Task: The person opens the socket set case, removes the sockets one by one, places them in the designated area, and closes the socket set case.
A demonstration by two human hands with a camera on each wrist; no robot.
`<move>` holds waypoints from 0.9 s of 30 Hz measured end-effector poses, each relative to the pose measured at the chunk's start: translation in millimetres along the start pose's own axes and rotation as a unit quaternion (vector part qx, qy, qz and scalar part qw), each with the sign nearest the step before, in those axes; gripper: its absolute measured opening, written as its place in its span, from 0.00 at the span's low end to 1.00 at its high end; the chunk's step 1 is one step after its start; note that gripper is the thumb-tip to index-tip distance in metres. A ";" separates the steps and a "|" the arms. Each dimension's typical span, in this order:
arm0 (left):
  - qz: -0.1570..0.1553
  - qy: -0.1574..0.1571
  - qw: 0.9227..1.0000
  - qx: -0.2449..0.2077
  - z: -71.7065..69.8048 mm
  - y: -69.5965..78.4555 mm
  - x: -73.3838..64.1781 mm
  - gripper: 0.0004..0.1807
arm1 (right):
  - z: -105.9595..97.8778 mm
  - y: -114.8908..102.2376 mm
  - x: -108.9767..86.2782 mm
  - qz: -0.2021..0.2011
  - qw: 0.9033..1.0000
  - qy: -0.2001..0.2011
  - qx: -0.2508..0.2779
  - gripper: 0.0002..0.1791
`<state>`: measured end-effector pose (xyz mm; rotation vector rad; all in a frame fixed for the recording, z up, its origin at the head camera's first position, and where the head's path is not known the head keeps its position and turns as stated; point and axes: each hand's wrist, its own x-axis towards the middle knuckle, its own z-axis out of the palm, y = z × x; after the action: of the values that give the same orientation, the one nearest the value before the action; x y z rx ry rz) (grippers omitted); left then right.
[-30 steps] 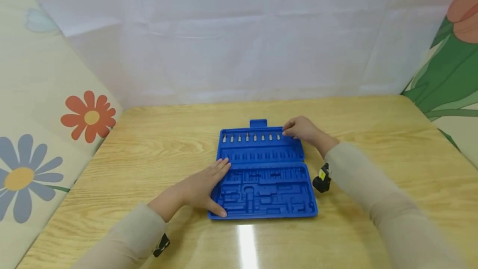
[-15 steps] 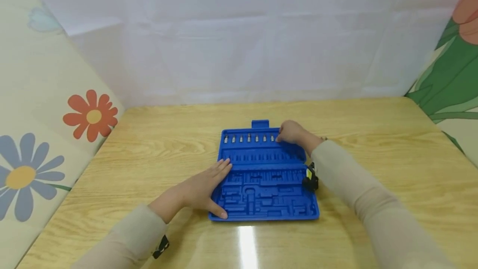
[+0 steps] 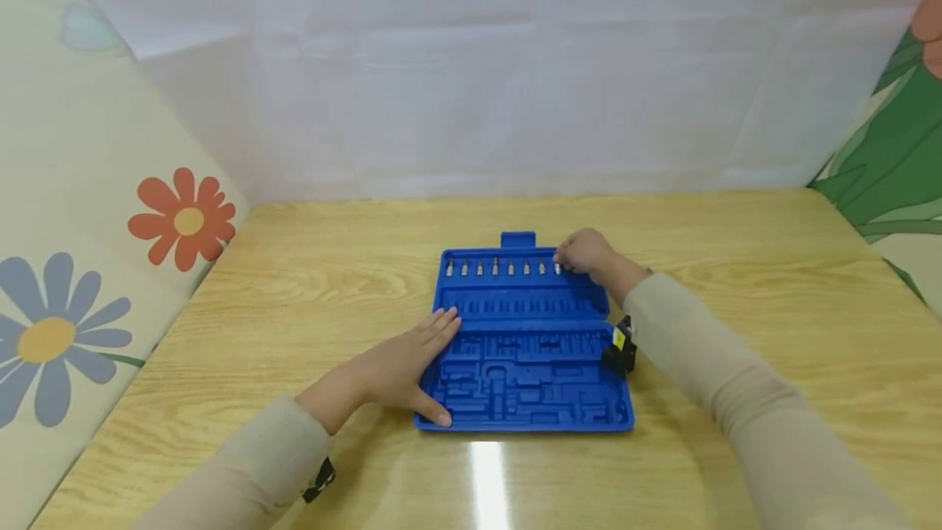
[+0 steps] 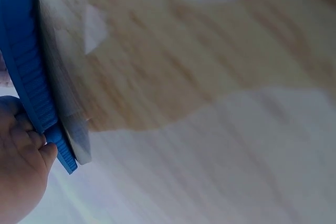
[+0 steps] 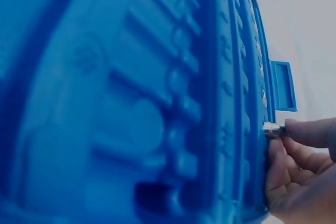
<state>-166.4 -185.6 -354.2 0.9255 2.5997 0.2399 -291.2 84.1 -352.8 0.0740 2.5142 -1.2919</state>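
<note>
A blue plastic tool case [image 3: 526,432] lies unfolded on the wooden table. Several silver bit sockets [image 3: 511,268] stand in a row along the far half. My right hand [image 3: 587,253] is at the right end of that row. In the right wrist view, its thumb and fingers pinch a small silver bit socket [image 5: 273,130] at the case's far rim. My left hand [image 3: 401,368] rests along the case's left edge, fingers extended and thumb spread over the near corner. In the left wrist view, part of the left hand [image 4: 23,166] shows against the case's side.
Moulded recesses [image 3: 508,383] fill the near half of the case, and a row of small slots [image 3: 515,306] runs below the bit sockets. A latch tab [image 3: 518,240] sticks out at the far edge. A white sheet [image 3: 471,105] hangs behind the table [image 3: 331,260].
My right hand moved left over the row's right end, covering the last bit socket, then shifted slightly back right, so that socket shows beside the fingertips. My left hand stayed on the case.
</note>
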 end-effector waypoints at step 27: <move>0.013 0.005 1.000 -0.003 0.6 -1.6 2.6 0.64 | -60.9 37.6 -30.9 -0.083 0.992 -0.065 0.075 0.17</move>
<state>-168.9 -185.1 -356.0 0.9586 2.5954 0.2589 -270.1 158.0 -340.0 -0.1854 2.3517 -1.4974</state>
